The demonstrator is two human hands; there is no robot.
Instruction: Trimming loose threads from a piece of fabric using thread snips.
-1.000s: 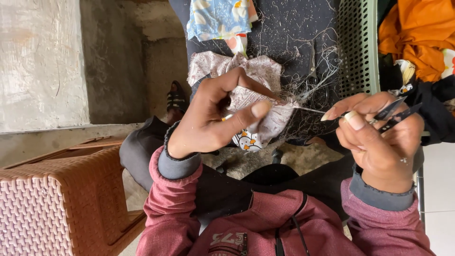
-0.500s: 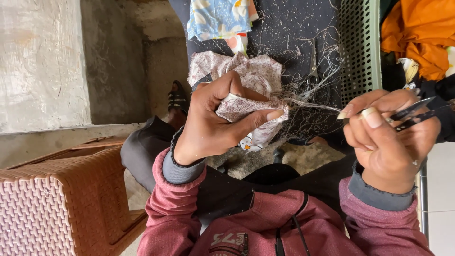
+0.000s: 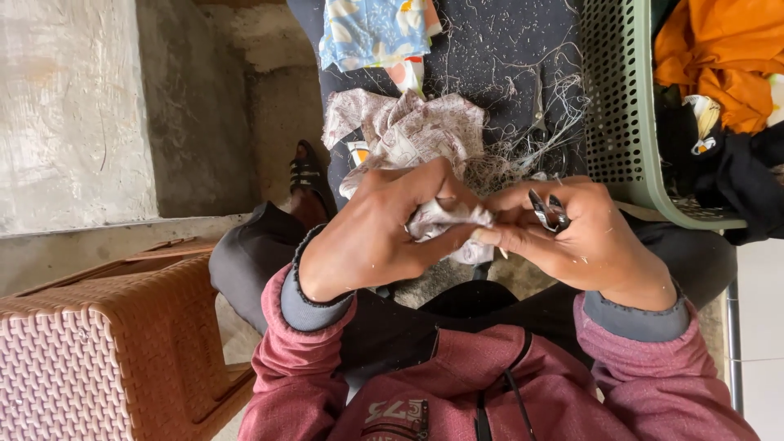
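1. Pinching the pale printed cloth [image 3: 445,220] between thumb and fingers, your left hand [image 3: 384,233] has its grip pressed onto the fabric just above your lap.
2. Your right hand [image 3: 576,237] meets it there, fingertips [image 3: 490,237] pinching the same cloth, with small dark thread snips [image 3: 549,210] tucked in that grip.
3. More of the cloth lies bunched on the dark, thread-strewn surface [image 3: 490,49] behind.
4. A green perforated basket [image 3: 616,106] stands to the right, and a brown woven stool [image 3: 106,351] to the left.
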